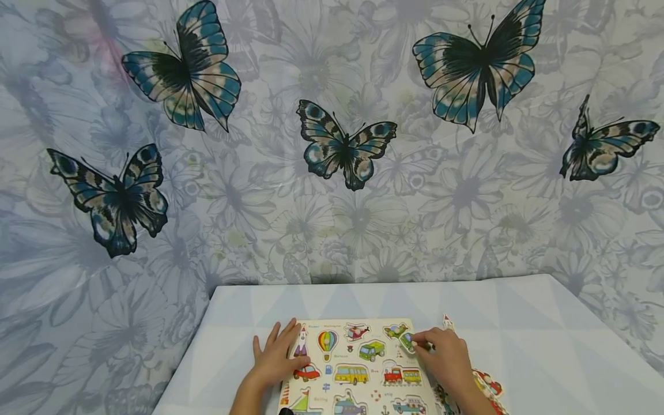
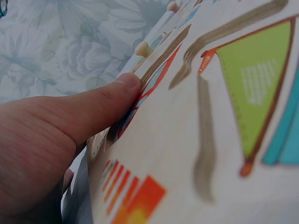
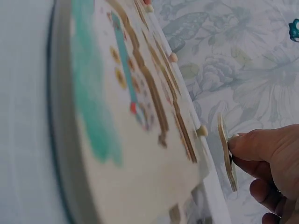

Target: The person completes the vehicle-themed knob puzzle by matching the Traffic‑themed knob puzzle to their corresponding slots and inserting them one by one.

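Observation:
A wooden vehicle puzzle board (image 1: 374, 328) lies on the table. My left hand (image 1: 277, 357) rests on its left edge with fingers extended, the thumb beside the red car (image 1: 306, 373). The left wrist view shows that thumb (image 2: 105, 105) touching the board's surface. Between thumb and fingertips, my right hand (image 1: 443, 357) pinches a small green puzzle piece (image 1: 407, 343). It is at the board's upper right, close to the green airplane (image 1: 396, 330). The right wrist view shows the piece (image 3: 226, 154) edge-on, apart from the board; its picture is hidden there.
More loose pieces (image 1: 487, 383) lie to the right of the board, partly behind my right forearm. A rocket-shaped piece (image 1: 447, 323) is beyond the right hand. The pale table (image 1: 544, 334) meets a butterfly-patterned wall (image 1: 363, 230) at its far edge.

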`<state>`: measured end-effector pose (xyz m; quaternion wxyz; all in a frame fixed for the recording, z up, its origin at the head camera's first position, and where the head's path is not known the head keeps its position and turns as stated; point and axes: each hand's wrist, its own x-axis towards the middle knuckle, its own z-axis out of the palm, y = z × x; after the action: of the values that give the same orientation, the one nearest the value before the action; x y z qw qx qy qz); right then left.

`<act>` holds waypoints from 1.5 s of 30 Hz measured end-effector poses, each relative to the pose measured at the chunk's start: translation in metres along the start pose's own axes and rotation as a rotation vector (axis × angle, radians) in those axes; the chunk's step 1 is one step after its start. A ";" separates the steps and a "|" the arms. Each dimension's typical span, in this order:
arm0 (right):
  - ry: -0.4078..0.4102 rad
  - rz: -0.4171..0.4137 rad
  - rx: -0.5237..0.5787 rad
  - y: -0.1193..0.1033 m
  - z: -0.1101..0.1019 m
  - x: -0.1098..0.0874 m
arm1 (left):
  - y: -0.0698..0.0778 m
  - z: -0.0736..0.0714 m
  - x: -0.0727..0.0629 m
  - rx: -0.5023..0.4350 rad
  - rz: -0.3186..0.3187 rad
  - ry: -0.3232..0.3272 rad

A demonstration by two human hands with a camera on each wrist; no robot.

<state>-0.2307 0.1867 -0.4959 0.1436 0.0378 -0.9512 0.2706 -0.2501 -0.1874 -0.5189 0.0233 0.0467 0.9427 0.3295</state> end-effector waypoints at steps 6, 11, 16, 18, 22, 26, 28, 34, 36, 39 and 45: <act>-0.037 -0.017 0.053 -0.015 0.003 -0.002 | -0.001 0.002 0.000 -0.003 0.003 -0.008; -0.050 -0.058 0.046 -0.027 0.009 0.002 | 0.000 0.000 0.001 -0.004 0.007 -0.007; -0.056 -0.094 0.065 -0.037 0.020 0.006 | -0.004 -0.001 0.000 0.003 0.004 -0.005; -0.062 -0.103 0.077 -0.042 0.025 0.006 | -0.007 -0.001 -0.001 0.005 0.000 -0.006; -0.067 -0.137 0.082 -0.050 0.032 0.004 | -0.007 -0.002 -0.003 0.009 -0.003 -0.004; -0.080 -0.172 0.082 -0.056 0.037 0.005 | -0.007 -0.002 -0.003 0.013 -0.004 -0.009; -0.088 -0.186 0.079 -0.058 0.039 0.005 | -0.006 -0.002 -0.002 0.015 -0.005 -0.011; -0.097 -0.208 0.056 -0.062 0.042 0.007 | -0.005 0.000 0.000 0.016 -0.011 -0.010; -0.089 -0.220 0.039 -0.061 0.043 0.007 | -0.004 0.001 0.001 0.016 -0.011 -0.009; -0.086 -0.228 0.021 -0.060 0.044 0.007 | -0.004 0.002 0.002 0.022 -0.011 -0.008; -0.094 -0.238 0.029 -0.058 0.047 0.007 | -0.005 0.002 0.004 0.021 -0.007 -0.005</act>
<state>-0.2408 0.1131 -0.5029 0.1295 0.1651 -0.9417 0.2631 -0.2544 -0.1892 -0.5238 0.0262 0.0447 0.9462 0.3194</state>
